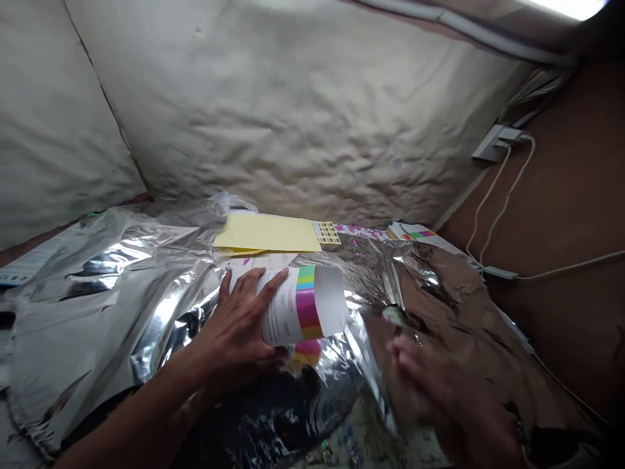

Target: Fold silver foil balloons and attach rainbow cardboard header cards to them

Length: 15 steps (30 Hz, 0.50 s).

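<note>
My left hand point(247, 319) is wrapped around a white printed sheet point(286, 312) that is curled like a tube. The sheet carries small text and a band of green, blue, purple and brown stripes, and its open end faces right. Beneath it, the shiny silver foil point(180, 306) reflects the stripes. To the right, my right hand point(415, 365) is low over the foil and smeared by motion, so its fingers do not show clearly. A small roundish object point(394, 316), too blurred to name, lies just beyond that hand.
Yellow paper point(268, 233) lies behind the curled sheet, beside a yellow-and-black sticker sheet point(328, 232). Striped printed papers point(415, 232) sit at the back right. A white power socket point(497, 142) with cables hangs on the brown side wall. Crumpled covering point(312, 117) lines the back wall.
</note>
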Motion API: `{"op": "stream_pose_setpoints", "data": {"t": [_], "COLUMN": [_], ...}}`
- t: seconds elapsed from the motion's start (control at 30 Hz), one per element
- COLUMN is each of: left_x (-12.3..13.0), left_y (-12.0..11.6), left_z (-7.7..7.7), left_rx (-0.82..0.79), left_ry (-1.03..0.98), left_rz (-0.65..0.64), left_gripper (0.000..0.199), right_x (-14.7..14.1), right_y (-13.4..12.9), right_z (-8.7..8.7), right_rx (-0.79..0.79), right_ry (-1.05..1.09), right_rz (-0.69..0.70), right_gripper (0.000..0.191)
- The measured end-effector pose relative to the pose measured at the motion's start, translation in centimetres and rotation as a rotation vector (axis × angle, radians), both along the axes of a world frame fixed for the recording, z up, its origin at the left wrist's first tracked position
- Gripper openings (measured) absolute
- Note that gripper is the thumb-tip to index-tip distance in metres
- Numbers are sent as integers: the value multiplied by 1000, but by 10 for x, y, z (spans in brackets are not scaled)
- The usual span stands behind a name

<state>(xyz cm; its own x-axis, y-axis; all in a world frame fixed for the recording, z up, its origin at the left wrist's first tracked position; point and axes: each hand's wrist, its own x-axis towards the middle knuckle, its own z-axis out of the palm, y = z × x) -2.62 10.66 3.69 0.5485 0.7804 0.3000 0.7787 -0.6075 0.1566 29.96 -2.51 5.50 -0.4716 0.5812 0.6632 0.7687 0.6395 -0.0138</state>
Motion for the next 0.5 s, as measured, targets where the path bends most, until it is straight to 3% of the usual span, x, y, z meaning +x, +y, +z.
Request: {"op": "stream_pose_setpoints", "data": {"t": [0.1, 0.2, 0.4, 0.5], "left_x": [1, 1, 1, 3], "left_y": [-2, -3, -7, -9], "left_z": [1, 0, -5, -6], "left_rx": [-25, -47, -20, 11], "left_ry": [-4, -29, -43, -51], "left_rz": [-39, -61, -62, -46], "left_gripper": [126, 126, 128, 126], "right_x": [4, -2, -24, -35], "right_y": [34, 57, 74, 82], "right_z": [18, 26, 32, 39], "right_rx": [64, 68, 48, -91], "right_ry": [-42, -206, -432, -442], "right_rz": [-29, 34, 188, 249], "right_gripper": [55, 50, 37, 43]}}
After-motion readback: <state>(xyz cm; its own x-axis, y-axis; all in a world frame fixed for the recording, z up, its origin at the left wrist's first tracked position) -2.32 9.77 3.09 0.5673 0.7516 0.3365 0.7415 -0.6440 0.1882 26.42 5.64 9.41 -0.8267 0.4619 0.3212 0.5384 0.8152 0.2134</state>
